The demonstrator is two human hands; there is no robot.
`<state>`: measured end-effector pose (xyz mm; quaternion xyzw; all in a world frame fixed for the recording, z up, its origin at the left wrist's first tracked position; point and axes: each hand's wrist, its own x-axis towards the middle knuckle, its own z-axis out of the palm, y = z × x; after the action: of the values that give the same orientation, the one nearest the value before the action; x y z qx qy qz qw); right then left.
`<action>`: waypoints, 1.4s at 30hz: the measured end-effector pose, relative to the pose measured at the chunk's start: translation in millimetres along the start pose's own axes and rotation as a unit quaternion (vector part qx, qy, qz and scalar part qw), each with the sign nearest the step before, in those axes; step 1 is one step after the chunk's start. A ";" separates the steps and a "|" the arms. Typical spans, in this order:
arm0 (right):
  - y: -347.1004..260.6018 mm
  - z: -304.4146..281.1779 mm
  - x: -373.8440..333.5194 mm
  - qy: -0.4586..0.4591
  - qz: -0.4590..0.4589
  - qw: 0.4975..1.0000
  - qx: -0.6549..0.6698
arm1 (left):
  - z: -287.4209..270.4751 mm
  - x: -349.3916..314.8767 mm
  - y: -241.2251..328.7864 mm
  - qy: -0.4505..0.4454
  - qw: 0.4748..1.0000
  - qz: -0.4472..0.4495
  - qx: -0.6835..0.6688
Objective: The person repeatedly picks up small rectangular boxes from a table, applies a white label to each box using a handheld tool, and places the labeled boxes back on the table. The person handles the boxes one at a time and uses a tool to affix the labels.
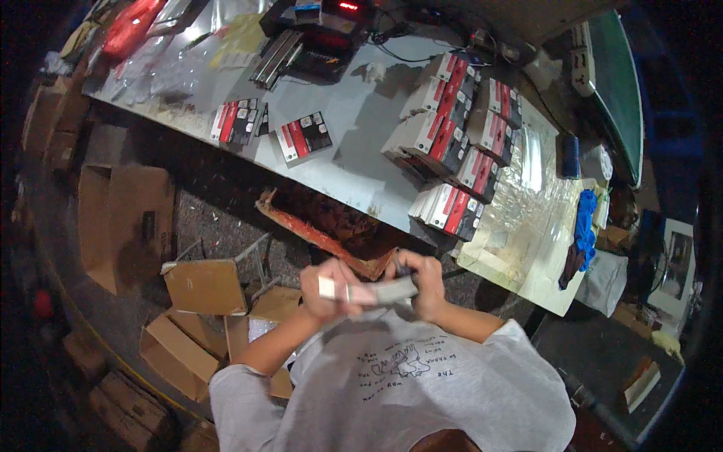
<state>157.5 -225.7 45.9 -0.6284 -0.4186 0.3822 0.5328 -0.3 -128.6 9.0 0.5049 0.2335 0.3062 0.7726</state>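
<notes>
In front of my chest, a small flat box, pale and smeared by motion, spans the gap between my two hands. My left hand is closed around its left part, and a white end shows past the fingers. Fingers of my right hand grip the other end. What is printed on the box is too blurred to make out. Beyond my hands, on the table, lie a red, white and black box and a short row of similar boxes.
Several stacks of such boxes stand at the table's right. A sealing machine with a red display sits at the back. Below the near edge is an open carton. Cardboard boxes and a stool are at left.
</notes>
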 end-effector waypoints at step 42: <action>116.9 -29.5 -36.3 0.400 0.123 0.882 -0.219 | 13.6 177.7 -240.9 0.010 0.857 -0.127 0.499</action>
<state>185.7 -279.5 -64.4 -0.8749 -0.1628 0.0592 0.4523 191.0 -84.3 -217.4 0.7856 0.4247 0.0524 0.4468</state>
